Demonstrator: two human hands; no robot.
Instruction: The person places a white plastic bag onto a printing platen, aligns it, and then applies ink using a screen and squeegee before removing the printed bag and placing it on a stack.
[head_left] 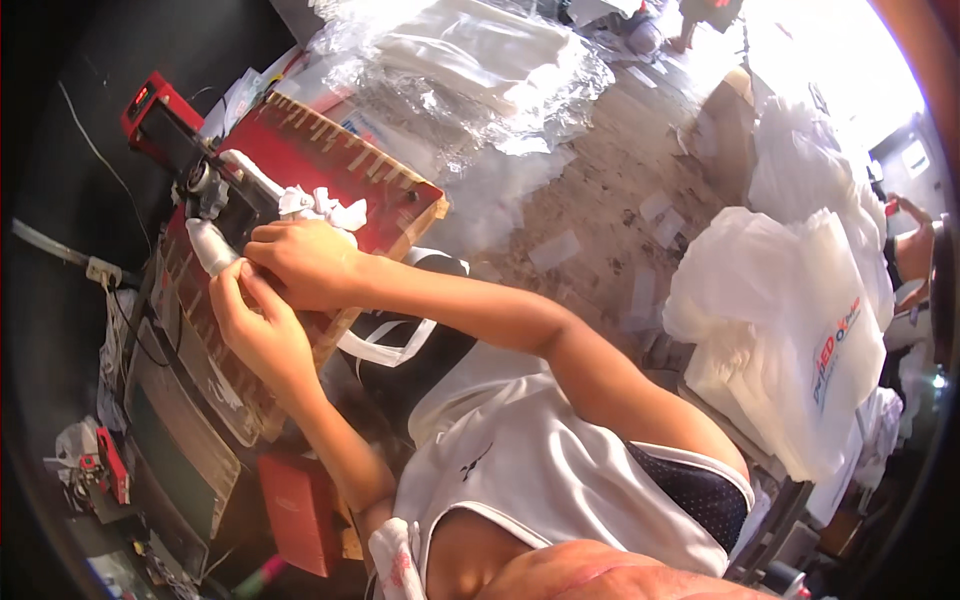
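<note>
On the left, both my hands meet over a red-topped workbench (pixel 330 150), beside a small machine (pixel 205 185) with a black body. My left hand (pixel 255 325) is closed in a pinch, thumb and fingertips together at the near end of a silvery rounded piece (pixel 210 245) that sticks out from the machine. My right hand (pixel 305 265) is closed, its fingers curled down against the left fingertips. What the fingers hold is hidden or too small to make out. Crumpled white pieces (pixel 325 207) lie just beyond my right hand.
A red box with a display (pixel 160 105) tops the machine. Clear plastic wrap (pixel 480 70) covers white goods at the back. Large white plastic bags (pixel 785 330) stand at right. Scraps litter the floor (pixel 590 200). A red box-like object (pixel 298 510) sits below the bench. Another person's arm (pixel 910 250) shows far right.
</note>
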